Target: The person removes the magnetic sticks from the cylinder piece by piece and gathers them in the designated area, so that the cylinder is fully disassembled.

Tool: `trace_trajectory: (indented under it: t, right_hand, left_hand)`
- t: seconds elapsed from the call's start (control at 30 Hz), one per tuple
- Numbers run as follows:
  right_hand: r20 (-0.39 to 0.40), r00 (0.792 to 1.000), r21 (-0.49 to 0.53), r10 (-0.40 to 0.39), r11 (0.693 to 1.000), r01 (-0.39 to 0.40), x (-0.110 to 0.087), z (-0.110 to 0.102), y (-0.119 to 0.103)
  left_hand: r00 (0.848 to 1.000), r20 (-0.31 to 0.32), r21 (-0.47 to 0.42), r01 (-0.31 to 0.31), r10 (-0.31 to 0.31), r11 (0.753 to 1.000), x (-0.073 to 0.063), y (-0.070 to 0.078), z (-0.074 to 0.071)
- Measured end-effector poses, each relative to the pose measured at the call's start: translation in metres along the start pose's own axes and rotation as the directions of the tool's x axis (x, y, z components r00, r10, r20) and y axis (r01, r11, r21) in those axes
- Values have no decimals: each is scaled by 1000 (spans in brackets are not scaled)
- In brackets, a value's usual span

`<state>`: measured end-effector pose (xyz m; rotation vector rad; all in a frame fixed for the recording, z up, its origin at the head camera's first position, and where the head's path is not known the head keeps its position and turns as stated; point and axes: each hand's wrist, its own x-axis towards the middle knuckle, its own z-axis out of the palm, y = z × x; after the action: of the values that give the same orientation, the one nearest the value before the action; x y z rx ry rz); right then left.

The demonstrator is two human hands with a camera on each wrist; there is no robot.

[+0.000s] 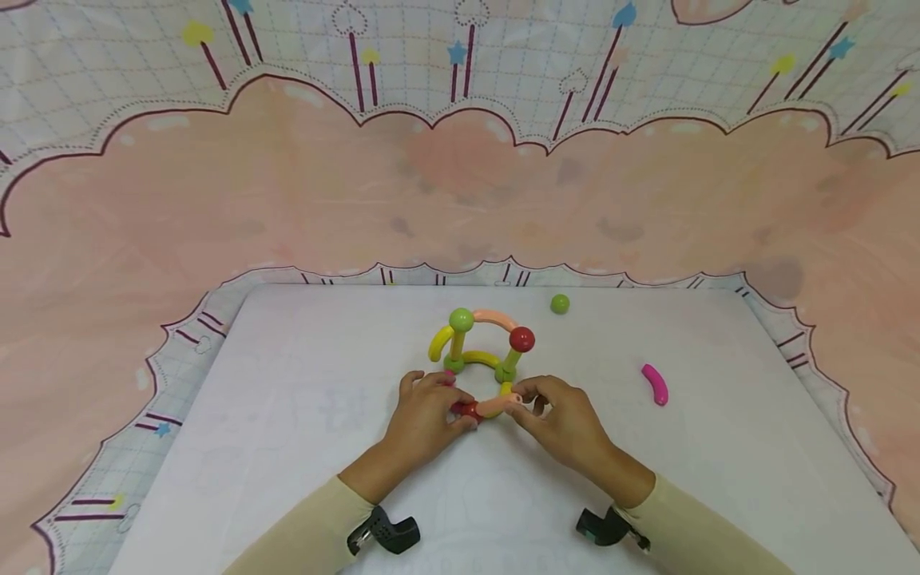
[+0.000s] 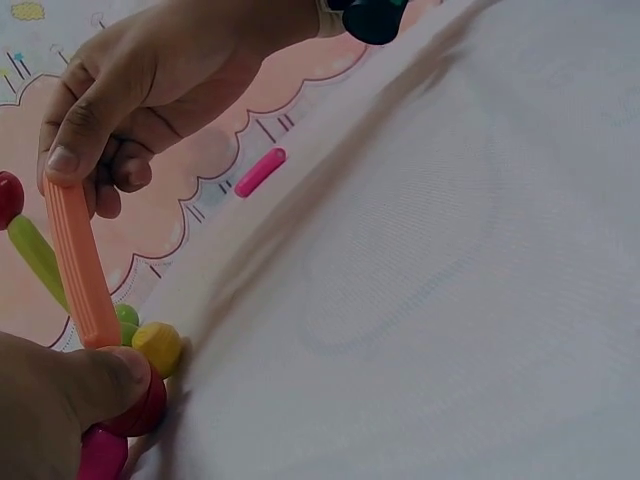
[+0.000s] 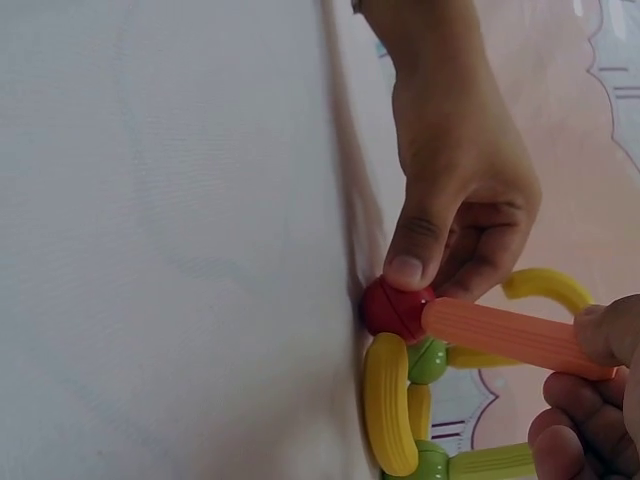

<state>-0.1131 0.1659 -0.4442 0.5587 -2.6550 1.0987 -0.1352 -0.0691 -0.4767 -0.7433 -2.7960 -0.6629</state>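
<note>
"Where's the peach stick [image 1: 497,404]?"

"At the near side of the ball-and-stick frame [image 1: 480,357], one end against a red ball [image 3: 393,308]. The right hand [image 1: 571,417] pinches its other end; the left hand [image 1: 427,417] grips the ball."

"And around them?"

"On the table [image 1: 302,415], a pink curved piece [image 1: 656,385] lies beyond the right hand, a loose green ball [image 1: 560,303] past the frame."

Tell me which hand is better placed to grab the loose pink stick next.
Right, probably. The right hand is nearer the pink stick, with nothing between, but must first release the orange stick it pinches. The left hand is farther, holding the red ball.
</note>
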Motion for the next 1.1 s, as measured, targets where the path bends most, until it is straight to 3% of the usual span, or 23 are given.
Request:
trace_trajectory:
  t: [0.3,0.53,0.7,0.93,1.1]
  right_hand:
    - [-17,1000,3,-23,1000,23,-3,-4,1]
    - [-93,995,37,-38,998,41,-2,-21,-6]
    - [-54,998,72,-23,997,27,-5,-22,-4]
    - [-73,997,92,-4,996,10,-7,-23,8]
    - [-9,999,94,49,994,-48,-7,-31,13]
  left_hand:
    - [1000,11,-2,-3,3,1000,2,3,0]
    - [1000,26,7,13,-13,1000,3,4,-1]
    - [999,37,-4,32,-32,999,1,3,-3]
    - [999,35,-3,21,-21,1000,3,3,-3]
    - [999,37,-3,33,-33,999,1,3,-4]
